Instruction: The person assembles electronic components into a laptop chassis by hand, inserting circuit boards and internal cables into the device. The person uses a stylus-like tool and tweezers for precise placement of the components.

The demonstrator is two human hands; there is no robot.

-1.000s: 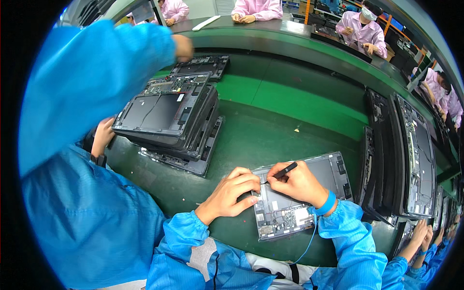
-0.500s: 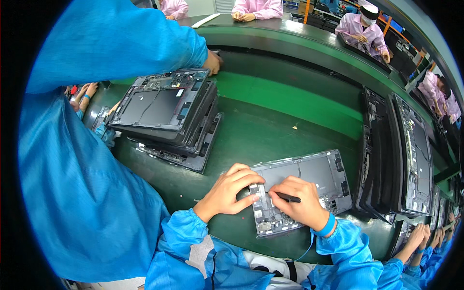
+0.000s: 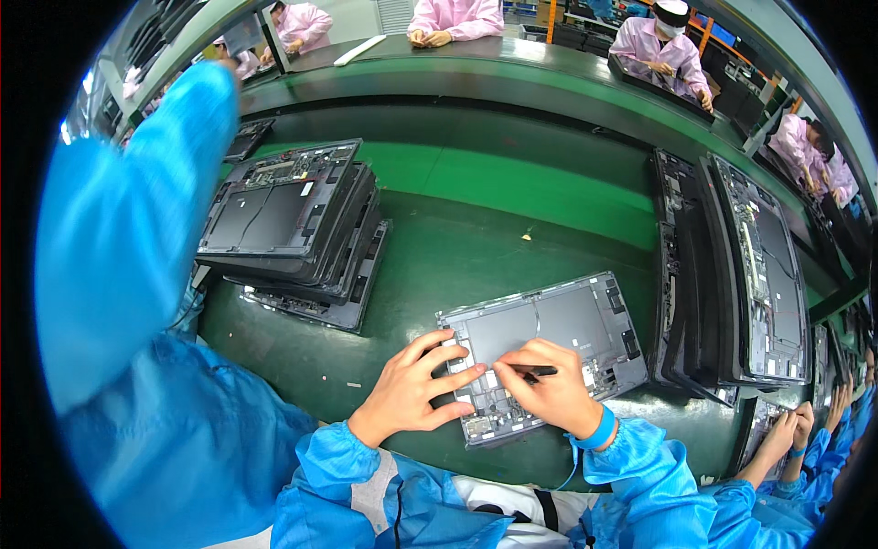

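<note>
An opened tablet (image 3: 572,316) lies on the green bench before me, its dark battery and circuit board uncovered. My left hand (image 3: 402,393) rests at its left edge with fingers spread, the fingertips touching the left part of the board. Pinched in my right hand (image 3: 560,392) is a slim black pen-like tool (image 3: 540,370). Its tip points at the board close to my left fingertips; the exact contact spot is hidden by my fingers. A blue wrist strap (image 3: 601,428) with a thin cord circles my right wrist.
A stack of opened tablets (image 3: 265,215) stands at the left, another stack (image 3: 764,274) on edge at the right. A co-worker's blue sleeve (image 3: 128,238) fills the left side. Other workers' hands (image 3: 791,430) are at the lower right. A person in pink (image 3: 663,55) sits across the bench.
The co-worker's arm at the left has swung away from the left stack. My view has shifted slightly. My left fingers have spread further over the board; my right hand keeps the tool.
</note>
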